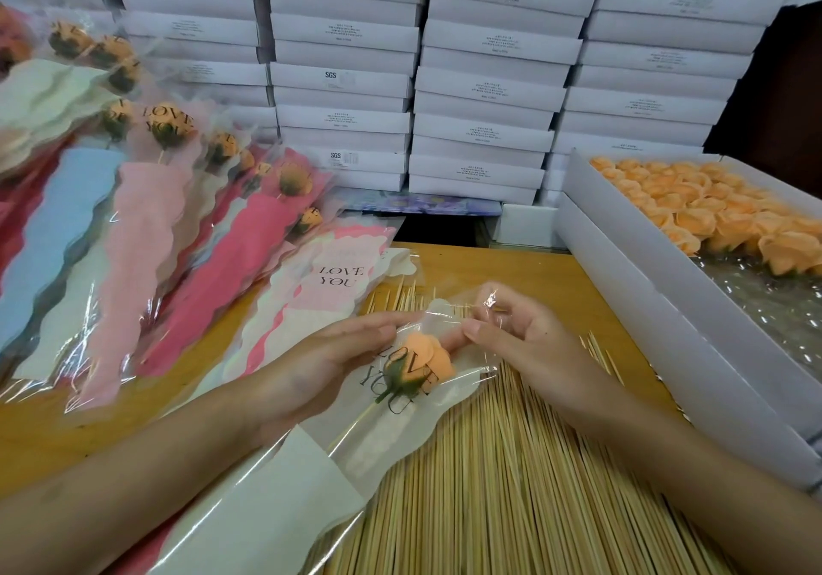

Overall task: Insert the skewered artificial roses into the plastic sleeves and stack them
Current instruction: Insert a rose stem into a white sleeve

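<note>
The rose (422, 354), orange with a green base, sits inside the clear upper part of a sleeve (284, 499), low in the middle of the frame, with the black "LOVE YOU" print lying across it. Its skewer (351, 430) runs down and left into the sleeve's white lower part. My left hand (329, 356) lies along the sleeve's left side, fingers nearly straight and touching the film beside the rose. My right hand (520, 334) pinches the clear film at the sleeve's mouth between thumb and curled fingers, just right of the rose. Under the sleeve and my right forearm, loose skewers (511, 485) cover the table (533, 272) toward the bottom of the frame. Flat empty sleeves (329, 290) lie just above my left hand. Filled sleeves (147, 227) in pink, blue and white are piled at the left. A box (622, 254) of orange roses stands at the right. Stacked white boxes (489, 85) fill the top of the frame.
</note>
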### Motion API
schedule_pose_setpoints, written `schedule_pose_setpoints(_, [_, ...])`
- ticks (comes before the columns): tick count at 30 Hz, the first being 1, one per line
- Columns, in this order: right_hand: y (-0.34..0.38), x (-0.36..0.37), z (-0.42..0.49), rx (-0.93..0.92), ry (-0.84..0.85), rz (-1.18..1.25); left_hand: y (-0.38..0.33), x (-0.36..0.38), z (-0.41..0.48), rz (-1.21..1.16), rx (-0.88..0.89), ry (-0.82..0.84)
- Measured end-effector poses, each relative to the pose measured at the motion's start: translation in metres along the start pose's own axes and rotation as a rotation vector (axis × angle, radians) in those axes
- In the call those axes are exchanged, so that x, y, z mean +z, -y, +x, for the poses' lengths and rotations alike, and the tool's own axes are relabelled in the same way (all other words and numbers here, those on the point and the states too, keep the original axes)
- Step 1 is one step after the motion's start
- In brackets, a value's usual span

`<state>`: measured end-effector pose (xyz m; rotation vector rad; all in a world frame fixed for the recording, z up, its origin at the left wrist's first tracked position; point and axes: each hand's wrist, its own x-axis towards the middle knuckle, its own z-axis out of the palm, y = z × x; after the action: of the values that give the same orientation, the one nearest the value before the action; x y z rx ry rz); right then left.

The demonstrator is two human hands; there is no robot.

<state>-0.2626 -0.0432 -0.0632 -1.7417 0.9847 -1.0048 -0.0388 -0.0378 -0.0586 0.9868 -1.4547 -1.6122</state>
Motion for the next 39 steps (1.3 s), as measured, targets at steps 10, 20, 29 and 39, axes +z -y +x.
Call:
schedule_pose_setpoints(10, [-0.003, 0.004, -0.002, 0.015, 0.105, -0.007, 0.006, 0.002, 0.002, -0.051, 0.034, -0.001])
schedule_pose_setpoints(20, [-0.005, 0.004, -0.001, -0.018, 0.128, 0.061, 0.008, -0.003, 0.000, -0.085, 0.006, 0.147])
schedule_pose_setpoints(29, [-0.004, 0.000, 0.000, -0.095, -0.160, 0.000, 0.011, -0.010, 0.004, -0.061, -0.010, 0.184])
schedule_pose_setpoints(39, [-0.009, -0.004, 0.001, -0.153, -0.373, -0.007, -0.009, -0.006, -0.004, -0.126, 0.024, 0.172])
